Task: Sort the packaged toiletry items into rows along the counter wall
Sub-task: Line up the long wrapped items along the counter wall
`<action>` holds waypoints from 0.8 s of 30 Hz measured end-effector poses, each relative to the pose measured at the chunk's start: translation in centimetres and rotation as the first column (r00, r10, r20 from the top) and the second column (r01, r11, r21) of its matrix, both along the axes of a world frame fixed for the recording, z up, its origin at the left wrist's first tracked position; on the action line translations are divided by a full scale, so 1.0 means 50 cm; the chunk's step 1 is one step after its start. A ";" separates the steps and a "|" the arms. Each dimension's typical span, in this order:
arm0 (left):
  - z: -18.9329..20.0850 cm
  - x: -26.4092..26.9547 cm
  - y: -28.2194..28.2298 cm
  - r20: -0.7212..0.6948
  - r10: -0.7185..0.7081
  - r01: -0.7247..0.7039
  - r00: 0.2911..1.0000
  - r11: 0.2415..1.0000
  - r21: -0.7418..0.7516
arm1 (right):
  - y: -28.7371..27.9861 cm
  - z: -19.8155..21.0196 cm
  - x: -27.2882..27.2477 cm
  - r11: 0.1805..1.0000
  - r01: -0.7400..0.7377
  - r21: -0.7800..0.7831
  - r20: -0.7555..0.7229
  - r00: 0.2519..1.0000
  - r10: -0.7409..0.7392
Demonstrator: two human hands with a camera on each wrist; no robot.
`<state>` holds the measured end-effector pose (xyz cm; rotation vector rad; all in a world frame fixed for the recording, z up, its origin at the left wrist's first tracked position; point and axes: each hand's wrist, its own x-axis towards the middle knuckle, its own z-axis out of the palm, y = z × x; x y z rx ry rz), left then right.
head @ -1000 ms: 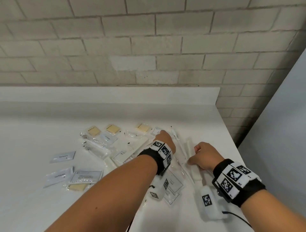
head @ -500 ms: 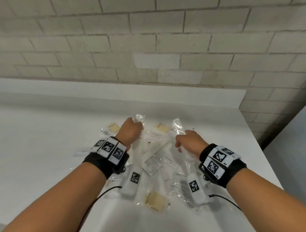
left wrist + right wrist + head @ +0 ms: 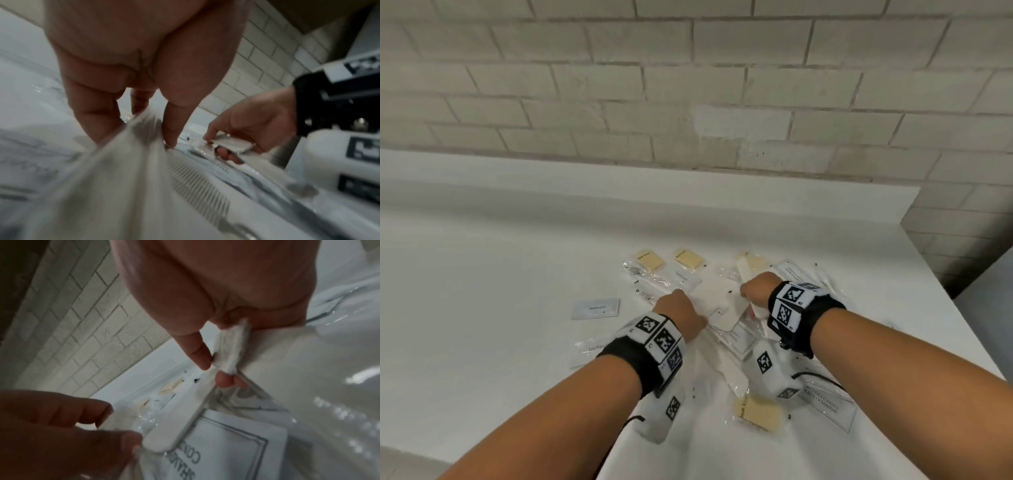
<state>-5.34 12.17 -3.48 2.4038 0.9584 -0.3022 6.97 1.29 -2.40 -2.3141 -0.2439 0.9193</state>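
Between the thumb and fingers of the right hand point(image 3: 756, 290): one flat white packet point(image 3: 231, 350), pinched at its end, raised just above the pile. Beside it, left hand point(image 3: 681, 317) pinches a clear wrapped packet point(image 3: 131, 162). Under both grips: shampoo sachets point(image 3: 736, 337) and soap bars point(image 3: 758, 413) scattered on the white counter point(image 3: 482, 267). Left of the grips: toothpaste sachet point(image 3: 595, 308). Beyond: brick wall point(image 3: 688, 85).

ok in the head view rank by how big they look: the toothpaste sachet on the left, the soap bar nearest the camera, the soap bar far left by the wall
1. Nearest soap bar, though being closest to the camera inflates it.
2. Toothpaste sachet, close in apparent size; not a firm gap.
3. Far-left soap bar, clearly smallest-looking, and farthest away.
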 end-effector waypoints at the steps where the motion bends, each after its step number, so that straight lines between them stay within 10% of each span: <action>1: 0.000 0.005 -0.001 -0.020 -0.020 0.021 1.000 0.998 0.055 | 0.003 -0.002 0.002 1.000 0.000 -0.002 0.002 1.000 0.000; 14: 0.004 0.025 0.029 -0.082 -0.076 0.078 0.994 0.997 0.029 | 0.015 0.006 0.003 0.995 0.052 -0.088 0.089 0.995 -0.044; 24: 0.091 0.060 0.019 0.112 -0.215 0.203 0.970 0.974 0.104 | -0.023 0.044 0.022 0.978 0.082 0.191 0.090 0.991 -0.100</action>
